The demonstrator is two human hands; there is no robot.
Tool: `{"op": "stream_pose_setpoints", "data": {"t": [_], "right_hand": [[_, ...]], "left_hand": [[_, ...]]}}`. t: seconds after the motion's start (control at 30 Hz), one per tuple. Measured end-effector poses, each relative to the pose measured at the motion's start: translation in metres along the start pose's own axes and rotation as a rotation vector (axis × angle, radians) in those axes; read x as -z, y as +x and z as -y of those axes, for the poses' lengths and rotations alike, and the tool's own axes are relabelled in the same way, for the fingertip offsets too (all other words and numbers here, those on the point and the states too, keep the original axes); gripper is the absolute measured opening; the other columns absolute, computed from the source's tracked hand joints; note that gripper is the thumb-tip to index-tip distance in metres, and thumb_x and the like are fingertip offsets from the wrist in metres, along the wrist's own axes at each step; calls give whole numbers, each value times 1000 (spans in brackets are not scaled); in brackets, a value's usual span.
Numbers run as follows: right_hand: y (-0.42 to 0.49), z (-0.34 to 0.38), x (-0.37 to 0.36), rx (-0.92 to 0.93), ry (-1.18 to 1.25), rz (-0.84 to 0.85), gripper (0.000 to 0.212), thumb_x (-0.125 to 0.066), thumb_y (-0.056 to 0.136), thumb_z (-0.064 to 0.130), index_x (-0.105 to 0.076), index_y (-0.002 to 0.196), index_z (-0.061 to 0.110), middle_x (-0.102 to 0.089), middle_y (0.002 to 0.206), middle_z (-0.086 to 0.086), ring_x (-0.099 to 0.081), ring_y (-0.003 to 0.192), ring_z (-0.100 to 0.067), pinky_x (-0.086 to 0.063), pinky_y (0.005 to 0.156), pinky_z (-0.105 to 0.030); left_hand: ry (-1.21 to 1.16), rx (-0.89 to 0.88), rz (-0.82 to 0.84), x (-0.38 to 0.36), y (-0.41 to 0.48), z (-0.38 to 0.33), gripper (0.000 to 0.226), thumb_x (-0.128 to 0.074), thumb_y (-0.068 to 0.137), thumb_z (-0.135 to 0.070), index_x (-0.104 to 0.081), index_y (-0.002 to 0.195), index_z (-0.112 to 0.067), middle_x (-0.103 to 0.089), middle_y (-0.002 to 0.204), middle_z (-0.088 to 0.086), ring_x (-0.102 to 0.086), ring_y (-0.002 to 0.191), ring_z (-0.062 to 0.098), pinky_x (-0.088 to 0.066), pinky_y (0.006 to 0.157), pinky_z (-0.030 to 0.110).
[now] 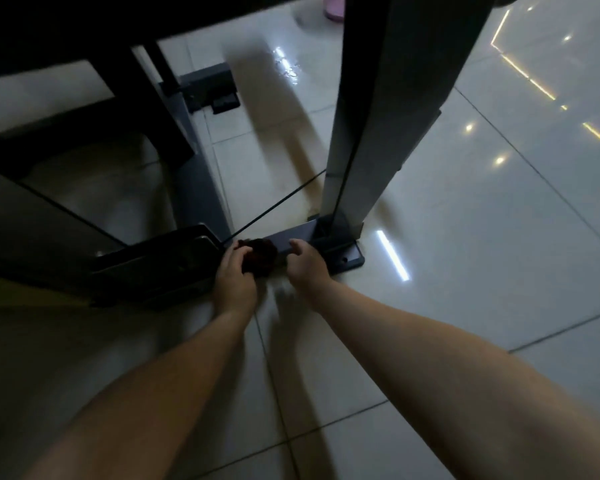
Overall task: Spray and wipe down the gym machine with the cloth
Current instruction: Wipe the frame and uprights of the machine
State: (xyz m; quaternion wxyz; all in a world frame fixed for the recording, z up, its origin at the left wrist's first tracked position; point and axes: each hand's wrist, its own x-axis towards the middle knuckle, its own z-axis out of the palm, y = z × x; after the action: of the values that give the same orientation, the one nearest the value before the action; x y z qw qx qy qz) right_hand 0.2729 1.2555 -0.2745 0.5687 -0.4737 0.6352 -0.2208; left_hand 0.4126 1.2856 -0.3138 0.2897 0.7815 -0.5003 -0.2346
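1. Two bare forearms fill the lower part of the view, reaching forward and down over a pale tiled floor [465, 237] toward the foot of the gym machine [364, 133].
2. The left hand [234, 275] has its fingers curled over a dark, bunched cloth [258, 258]; the cloth sits just beyond and to the right of those fingertips, pressed against the low base bar [298, 240] of the machine.
3. The right hand [305, 263] is just right of the cloth, its fingers bent down onto the near edge of the base bar; whether it touches the cloth cannot be told in the dim, blurred light.
4. Between the two hands the cloth is the only thing held, and the grip on it looks closed rather than spread.
5. Just right of the right fingers a flat foot plate [347, 258] lies on the floor, and the grey upright post [361, 133] rises from it.
6. Left of the left fingers a dark boxy part of the frame [153, 261] rests on the floor.
7. A thin black cable [274, 206] runs from just beyond the left fingertips up and away toward the post.
8. Far beyond the fingers, at the top edge, a pink object [335, 6] stands on the tiles, too cropped to identify.
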Motion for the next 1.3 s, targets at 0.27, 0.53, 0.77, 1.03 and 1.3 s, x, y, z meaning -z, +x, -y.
{"op": "stream_pose_setpoints", "data": {"t": [0.27, 0.53, 0.77, 1.03, 1.3], "right_hand": [[21, -34, 36, -35, -6, -121, 41, -44, 101, 8, -48, 142, 10, -53, 140, -15, -50, 128, -33, -40, 111, -48], [17, -45, 53, -90, 263, -221, 38, -46, 105, 23, -46, 143, 20, -55, 131, -3, -53, 120, -23, -45, 108, -44], [32, -32, 21, -29, 194, -173, 67, -52, 96, 7, -23, 156, 13, -42, 150, -16, -42, 138, -34, -37, 114, -49], [27, -37, 26, -6, 294, -148, 46, -46, 103, 11, -39, 149, 18, -52, 141, -8, -49, 128, -22, -41, 112, -46], [13, -39, 56, -63, 339, -121, 35, -42, 107, 19, -46, 142, 14, -54, 130, -4, -53, 116, -20, -44, 91, -29]], "left_hand": [[226, -202, 189, -74, 20, -30, 59, -47, 102, -8, -30, 158, -21, -13, 168, -1, -6, 155, 24, -9, 125, 39], [285, -394, 262, -93, 35, -42, 51, -51, 103, -20, -37, 151, -26, -29, 161, 0, -23, 151, 23, -25, 123, 45], [398, -310, 240, -29, 31, -15, 56, -63, 90, -6, -46, 142, -19, -38, 151, 6, -33, 143, 27, -38, 113, 50], [248, -349, 177, -72, 26, -49, 43, -56, 98, -8, -50, 140, -13, -49, 143, 9, -42, 138, 28, -36, 115, 44], [231, -385, 212, -97, 36, -63, 44, -55, 101, -18, -46, 144, -19, -48, 146, 4, -43, 137, 24, -43, 108, 46]]}}
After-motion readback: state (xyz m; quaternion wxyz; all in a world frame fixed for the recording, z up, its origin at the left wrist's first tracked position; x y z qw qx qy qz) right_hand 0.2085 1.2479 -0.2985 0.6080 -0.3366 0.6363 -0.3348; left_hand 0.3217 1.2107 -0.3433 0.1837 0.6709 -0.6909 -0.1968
